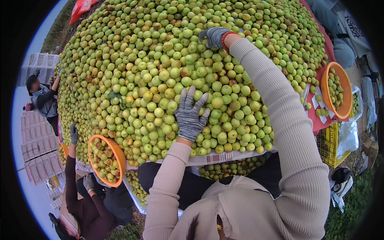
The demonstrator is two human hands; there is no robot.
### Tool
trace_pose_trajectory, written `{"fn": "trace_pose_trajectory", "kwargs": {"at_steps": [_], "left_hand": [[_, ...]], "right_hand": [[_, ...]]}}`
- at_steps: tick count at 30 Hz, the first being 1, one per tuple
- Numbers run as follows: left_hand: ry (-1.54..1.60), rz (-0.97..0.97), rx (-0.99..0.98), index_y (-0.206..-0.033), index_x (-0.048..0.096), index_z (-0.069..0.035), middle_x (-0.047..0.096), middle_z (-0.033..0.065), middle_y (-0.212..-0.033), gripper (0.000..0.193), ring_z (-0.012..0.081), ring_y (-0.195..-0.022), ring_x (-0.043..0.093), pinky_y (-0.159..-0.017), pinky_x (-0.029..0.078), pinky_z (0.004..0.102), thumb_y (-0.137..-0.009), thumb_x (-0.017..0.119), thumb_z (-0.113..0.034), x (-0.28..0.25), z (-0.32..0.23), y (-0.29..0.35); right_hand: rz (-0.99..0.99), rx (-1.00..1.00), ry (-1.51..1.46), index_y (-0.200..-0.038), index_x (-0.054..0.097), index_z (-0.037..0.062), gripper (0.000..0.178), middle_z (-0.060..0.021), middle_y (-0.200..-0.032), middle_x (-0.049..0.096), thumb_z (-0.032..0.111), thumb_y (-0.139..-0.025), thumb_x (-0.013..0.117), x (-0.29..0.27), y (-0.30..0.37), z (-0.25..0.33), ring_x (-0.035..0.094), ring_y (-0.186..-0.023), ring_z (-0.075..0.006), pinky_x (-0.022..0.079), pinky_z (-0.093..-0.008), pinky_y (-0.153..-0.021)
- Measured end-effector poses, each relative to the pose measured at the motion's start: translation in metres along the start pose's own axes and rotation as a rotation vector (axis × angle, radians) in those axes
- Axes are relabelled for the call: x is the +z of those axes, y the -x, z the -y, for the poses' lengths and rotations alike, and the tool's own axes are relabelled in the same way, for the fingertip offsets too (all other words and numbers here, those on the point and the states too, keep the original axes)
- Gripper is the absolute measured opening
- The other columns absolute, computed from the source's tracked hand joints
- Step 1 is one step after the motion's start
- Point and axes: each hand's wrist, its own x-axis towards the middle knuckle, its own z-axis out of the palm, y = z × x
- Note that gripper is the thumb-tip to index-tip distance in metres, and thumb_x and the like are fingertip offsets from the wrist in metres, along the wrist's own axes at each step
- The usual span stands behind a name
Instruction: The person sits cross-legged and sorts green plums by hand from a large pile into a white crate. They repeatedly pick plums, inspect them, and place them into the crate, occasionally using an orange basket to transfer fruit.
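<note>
Rests the left hand (190, 116) palm down at the centre of the frame, on top of the green fruit (217, 103). Spreads its fingers well apart across several fruits, apparently closed round none; probably laid flat to feel a broad patch without bruising. Reaches with the right hand (217, 37) far over the heap to the upper centre of the frame, wrist bent, fingers pointing leftward and curled down, partly out of sight. Cannot tell how far open, or whether holding anything. Stretches the right arm long, likely because of the depth of the heap.

Heaped from the upper edge of the frame down to a pale plaid cloth (208, 160) near the lower centre: the green fruit, many skins blotched brown. Cloth laid along the near edge, presumably as a soft, clean bed.

At the lower left of the frame, tilted just beside the heap, an orange basket (120, 158) full of fruit. At the right, near a red sheet (329, 44), a second orange basket (346, 82), also tilted and holding fruit. Both set close to the heap, probably for easy reach. Left of the heap, a co-worker's gloved hand (74, 134).
</note>
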Motion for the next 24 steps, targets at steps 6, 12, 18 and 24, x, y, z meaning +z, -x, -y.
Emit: {"fn": "trace_pose_trajectory", "kwargs": {"at_steps": [6,12,18,24], "left_hand": [[-0.036,0.046,-0.007,-0.128,0.059,-0.027,0.038,0.0108,-0.147,0.050,0.0362,-0.137,0.032,-0.109,0.028,0.0511,-0.079,0.068,-0.033,-0.005,-0.002,0.000],[-0.010,-0.020,0.021,-0.126,0.059,-0.027,0.041,0.0114,-0.144,0.050,0.0368,-0.135,0.035,-0.108,0.031,0.0517,-0.077,0.071,-0.030,-0.004,-0.002,0.002],[-0.007,-0.051,0.019,-0.126,0.058,-0.030,0.040,0.0070,-0.144,0.050,0.0325,-0.135,0.035,-0.105,0.030,0.0553,-0.078,0.069,-0.034,-0.002,-0.003,0.004],[-0.050,-0.017,0.011,-0.123,0.061,-0.025,0.039,0.0102,-0.145,0.048,0.0344,-0.136,0.034,-0.107,0.032,0.0496,-0.077,0.072,-0.030,-0.004,-0.003,0.004]], "right_hand": [[-0.070,0.081,-0.864,-0.122,0.058,0.0134,0.038,-0.0077,-0.076,0.065,0.030,-0.089,0.066,0.003,0.134,0.012,0.061,-0.059,-0.0103,0.051,-0.0259,-0.048],[1.071,0.126,-1.004,-0.121,0.058,0.0098,0.033,-0.0001,-0.067,0.054,0.022,-0.091,0.063,0.123,0.346,0.051,0.051,-0.051,-0.0079,0.044,-0.0218,-0.042],[0.601,0.023,-0.541,-0.124,0.059,0.0096,0.042,-0.0094,-0.098,0.067,0.031,-0.088,0.066,0.200,0.404,0.069,0.064,-0.085,-0.0177,0.053,-0.0313,-0.073],[0.076,-0.379,-1.034,-0.125,0.060,0.0080,0.032,-0.0102,-0.120,0.064,0.012,-0.094,0.055,0.107,0.300,0.082,0.058,-0.115,-0.0194,0.044,-0.0322,-0.102]]}}
